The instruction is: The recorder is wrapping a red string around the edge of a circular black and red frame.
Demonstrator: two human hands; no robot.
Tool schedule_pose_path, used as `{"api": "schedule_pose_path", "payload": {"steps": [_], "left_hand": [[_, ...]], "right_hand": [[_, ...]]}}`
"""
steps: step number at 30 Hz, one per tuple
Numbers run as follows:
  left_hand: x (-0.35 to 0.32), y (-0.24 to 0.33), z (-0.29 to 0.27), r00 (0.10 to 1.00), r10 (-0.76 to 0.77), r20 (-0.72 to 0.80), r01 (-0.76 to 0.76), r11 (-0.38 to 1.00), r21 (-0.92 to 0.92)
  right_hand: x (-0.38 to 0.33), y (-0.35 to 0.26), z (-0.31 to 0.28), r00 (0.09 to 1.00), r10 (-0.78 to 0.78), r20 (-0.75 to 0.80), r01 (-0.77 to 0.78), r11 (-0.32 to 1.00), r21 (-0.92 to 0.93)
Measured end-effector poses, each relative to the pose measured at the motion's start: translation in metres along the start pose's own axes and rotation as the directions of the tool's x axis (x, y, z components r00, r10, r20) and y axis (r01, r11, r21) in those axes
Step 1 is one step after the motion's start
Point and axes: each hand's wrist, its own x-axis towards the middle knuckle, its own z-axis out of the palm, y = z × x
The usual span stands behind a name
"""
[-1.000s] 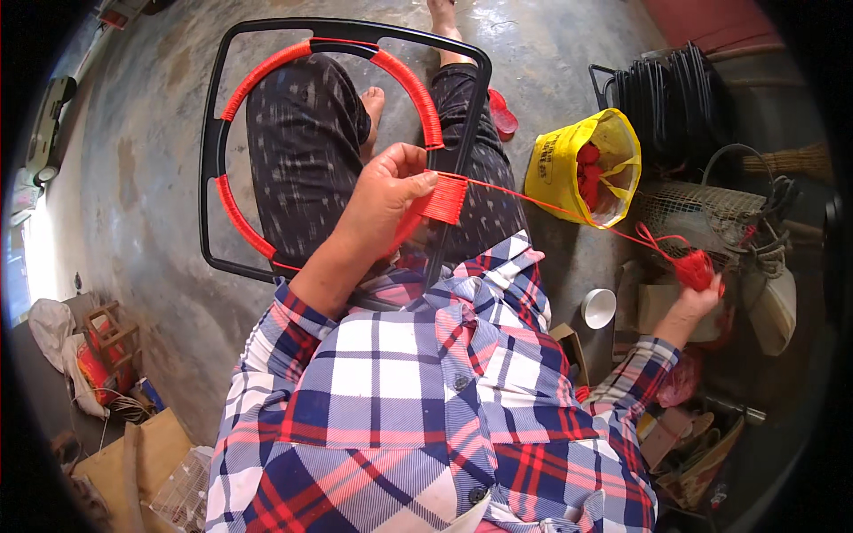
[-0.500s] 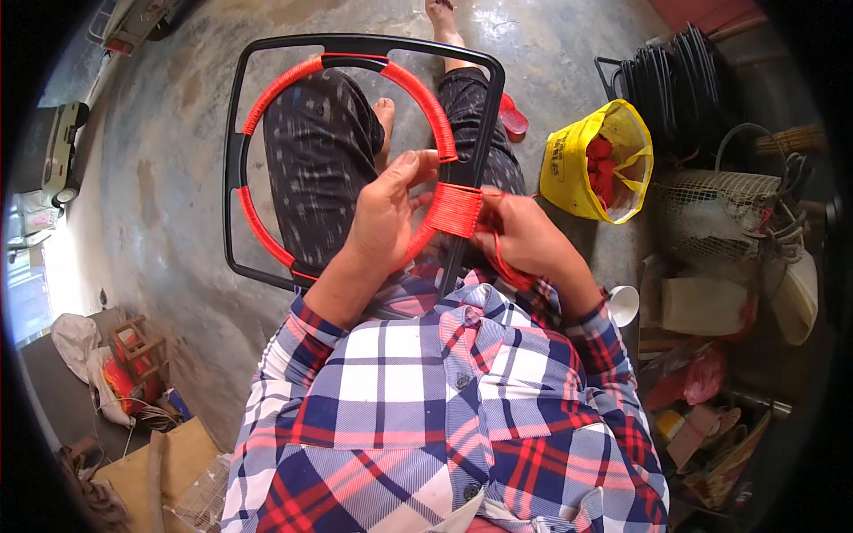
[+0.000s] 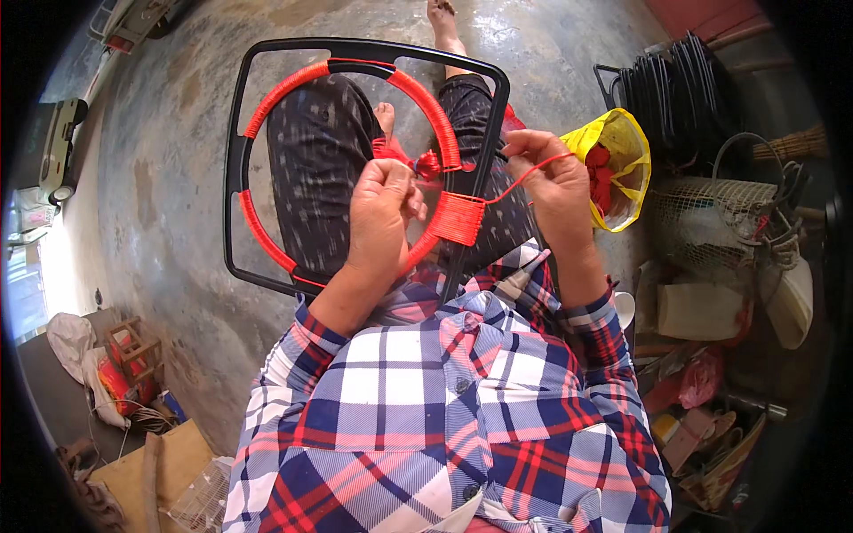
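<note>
A black metal frame [image 3: 502, 107] with a round inner ring lies over my lap, its ring wrapped in sections of red cord [image 3: 425, 102]. At the ring's right side, a wide band of red cord [image 3: 458, 219] binds the ring to the frame's side bar. My left hand [image 3: 384, 211] is closed inside the ring, at a bundle of red cord [image 3: 426, 164]. Beyond the side bar, my right hand [image 3: 558, 185] has its fingers bent around a loose strand of red cord [image 3: 511, 188], which runs taut from the band. Part of its grip is hidden.
A yellow bag [image 3: 635, 133] holding red material stands to the right. Behind it are stacked black frames [image 3: 671, 84] and a mesh basket [image 3: 711, 200]. A wooden board [image 3: 124, 475] and a small wooden stool [image 3: 133, 351] are at lower left.
My right hand has moved away from the band, up and right, drawing out a strand. The cord bundle, earlier beneath my right hand, is now inside the ring by my left hand.
</note>
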Motion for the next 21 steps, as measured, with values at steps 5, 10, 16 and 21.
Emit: {"api": "schedule_pose_path", "payload": {"steps": [5, 10, 16, 21], "left_hand": [[0.007, -0.001, -0.001, 0.970, -0.233, 0.062, 0.236, 0.971, -0.045], [0.004, 0.004, -0.001, 0.964, -0.266, -0.011, 0.264, 0.961, -0.082], [0.004, 0.010, -0.001, 0.941, -0.335, -0.051, 0.328, 0.938, -0.108], [0.005, 0.008, -0.003, 0.938, -0.323, -0.125, 0.318, 0.946, -0.061]], "right_hand": [[-0.002, -0.002, 0.004, 0.992, 0.002, 0.127, -0.005, 1.000, 0.019], [-0.011, -0.029, -0.001, 0.998, -0.056, 0.025, 0.055, 0.998, 0.042], [-0.016, -0.039, -0.002, 0.889, -0.454, -0.061, 0.424, 0.867, -0.263], [-0.008, -0.065, -0.018, 0.724, -0.689, -0.022, 0.558, 0.604, -0.570]]}}
